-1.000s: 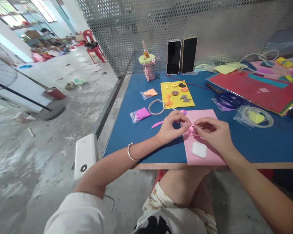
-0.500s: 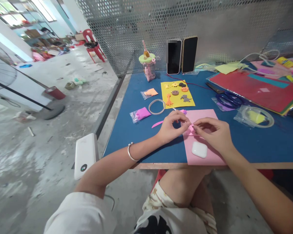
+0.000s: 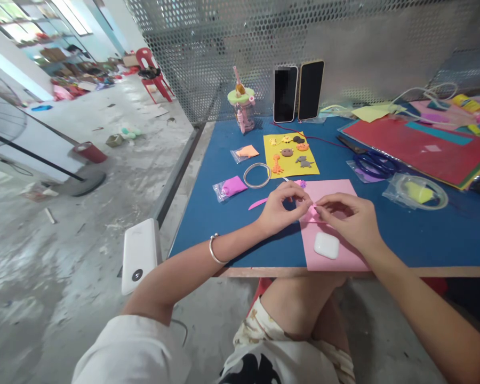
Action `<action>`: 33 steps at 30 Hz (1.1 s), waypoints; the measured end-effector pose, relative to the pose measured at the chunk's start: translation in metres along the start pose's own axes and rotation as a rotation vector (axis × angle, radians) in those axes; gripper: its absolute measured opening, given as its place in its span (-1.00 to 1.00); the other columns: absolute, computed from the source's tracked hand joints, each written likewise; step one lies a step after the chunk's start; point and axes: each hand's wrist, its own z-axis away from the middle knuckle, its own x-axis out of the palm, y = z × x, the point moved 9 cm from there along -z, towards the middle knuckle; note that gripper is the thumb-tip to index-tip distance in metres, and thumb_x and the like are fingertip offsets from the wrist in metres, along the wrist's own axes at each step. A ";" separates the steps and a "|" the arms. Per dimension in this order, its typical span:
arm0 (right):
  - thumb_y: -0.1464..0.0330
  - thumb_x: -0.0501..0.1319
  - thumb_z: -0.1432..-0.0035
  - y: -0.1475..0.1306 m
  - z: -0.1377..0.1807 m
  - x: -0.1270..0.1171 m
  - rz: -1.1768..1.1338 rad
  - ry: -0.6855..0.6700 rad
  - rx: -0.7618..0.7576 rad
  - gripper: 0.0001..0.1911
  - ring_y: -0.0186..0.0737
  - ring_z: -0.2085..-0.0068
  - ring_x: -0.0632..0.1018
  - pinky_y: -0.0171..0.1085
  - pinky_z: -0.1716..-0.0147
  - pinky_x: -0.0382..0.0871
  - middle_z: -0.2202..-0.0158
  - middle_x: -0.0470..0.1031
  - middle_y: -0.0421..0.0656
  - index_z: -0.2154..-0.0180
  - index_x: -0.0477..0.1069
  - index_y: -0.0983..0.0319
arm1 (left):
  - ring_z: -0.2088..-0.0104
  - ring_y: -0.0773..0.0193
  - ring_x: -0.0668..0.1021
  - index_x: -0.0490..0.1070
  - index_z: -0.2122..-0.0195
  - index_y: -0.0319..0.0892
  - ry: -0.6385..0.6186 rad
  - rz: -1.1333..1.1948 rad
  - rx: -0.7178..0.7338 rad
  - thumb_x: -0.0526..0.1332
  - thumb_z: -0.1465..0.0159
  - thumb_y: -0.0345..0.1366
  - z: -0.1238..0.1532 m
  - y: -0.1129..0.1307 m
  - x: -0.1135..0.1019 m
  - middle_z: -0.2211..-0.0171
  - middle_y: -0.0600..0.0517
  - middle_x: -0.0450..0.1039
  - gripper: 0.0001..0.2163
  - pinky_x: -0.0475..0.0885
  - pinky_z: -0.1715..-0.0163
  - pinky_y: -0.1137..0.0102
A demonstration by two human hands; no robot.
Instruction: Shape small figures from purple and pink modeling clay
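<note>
Between my fingertips is a small piece of pink modelling clay (image 3: 312, 214), above a sheet of pink paper (image 3: 342, 186). My left hand (image 3: 280, 209) pinches it from the left, thumb and forefinger together. From the right, my right hand (image 3: 351, 217) is closed on the same piece, its fingertips partly hiding it. A white earbud case (image 3: 326, 245) lies on the paper just below my hands. A pink plastic clay knife (image 3: 258, 203) pokes out beside my left hand, partly covered by it. Behind the fingers sits a small purple-pink clay bit (image 3: 301, 183).
A yellow sheet (image 3: 292, 169) bears several clay animals. Left of it lie a clear ring (image 3: 257, 175) and bagged pink clay (image 3: 232, 186). Two phones (image 3: 311, 90) lean at the back beside a lidded cup (image 3: 244, 109). Scissors (image 3: 374, 164) and red sheets (image 3: 416, 146) lie right.
</note>
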 end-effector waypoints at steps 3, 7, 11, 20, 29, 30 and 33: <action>0.29 0.32 -0.02 0.003 -0.001 0.000 -0.022 0.006 0.016 -0.91 -0.22 0.43 0.58 -0.25 0.36 0.55 0.40 0.58 -0.17 0.38 0.52 0.15 | 0.35 0.33 0.42 0.47 0.42 -0.22 0.016 -0.017 -0.036 0.22 -0.24 -0.19 0.000 -0.003 -0.002 0.42 -0.01 0.44 -0.80 0.30 0.36 0.39; 0.24 0.34 0.00 0.018 -0.003 0.002 -0.095 -0.012 0.087 -0.84 -0.21 0.44 0.59 -0.24 0.39 0.56 0.42 0.58 -0.16 0.37 0.52 0.17 | 0.39 0.35 0.41 0.49 0.42 -0.23 -0.007 -0.106 -0.063 0.19 -0.24 -0.21 -0.007 -0.009 -0.008 0.42 -0.01 0.45 -0.79 0.29 0.40 0.42; 0.20 0.36 0.03 0.033 -0.006 0.004 -0.139 -0.034 0.152 -0.78 -0.20 0.43 0.60 -0.25 0.40 0.56 0.43 0.57 -0.14 0.37 0.52 0.21 | 0.45 0.38 0.40 0.50 0.44 -0.24 -0.190 -0.222 -0.074 0.20 -0.18 -0.29 -0.021 -0.017 -0.011 0.45 0.01 0.44 -0.85 0.28 0.43 0.44; 0.20 0.38 0.05 0.043 -0.007 0.007 -0.206 -0.055 0.242 -0.74 -0.20 0.43 0.61 -0.28 0.39 0.53 0.45 0.56 -0.14 0.36 0.51 0.24 | 0.32 0.27 0.48 0.56 0.40 -0.21 -0.476 -0.425 0.043 0.24 -0.07 -0.40 -0.011 -0.020 0.012 0.37 -0.02 0.47 -0.89 0.38 0.22 0.36; 0.19 0.40 0.08 0.045 -0.007 0.007 -0.184 -0.060 0.263 -0.73 -0.20 0.41 0.61 -0.26 0.33 0.54 0.42 0.57 -0.13 0.37 0.52 0.23 | 0.27 0.26 0.46 0.59 0.36 -0.16 -0.504 -0.483 0.048 0.27 -0.12 -0.40 -0.006 -0.025 0.023 0.37 0.01 0.44 -0.89 0.32 0.21 0.36; 0.19 0.40 0.08 0.045 -0.007 0.007 -0.181 -0.058 0.264 -0.73 -0.20 0.40 0.61 -0.26 0.33 0.54 0.42 0.57 -0.13 0.36 0.53 0.23 | 0.27 0.26 0.45 0.59 0.36 -0.15 -0.513 -0.496 0.048 0.27 -0.12 -0.39 -0.006 -0.025 0.024 0.37 0.01 0.43 -0.90 0.31 0.21 0.37; 0.20 0.39 0.08 0.046 -0.006 0.007 -0.173 -0.056 0.270 -0.75 -0.20 0.39 0.60 -0.26 0.31 0.54 0.41 0.57 -0.14 0.36 0.53 0.22 | 0.25 0.25 0.43 0.59 0.37 -0.15 -0.533 -0.549 0.042 0.27 -0.13 -0.38 -0.006 -0.024 0.026 0.35 0.01 0.41 -0.90 0.29 0.23 0.38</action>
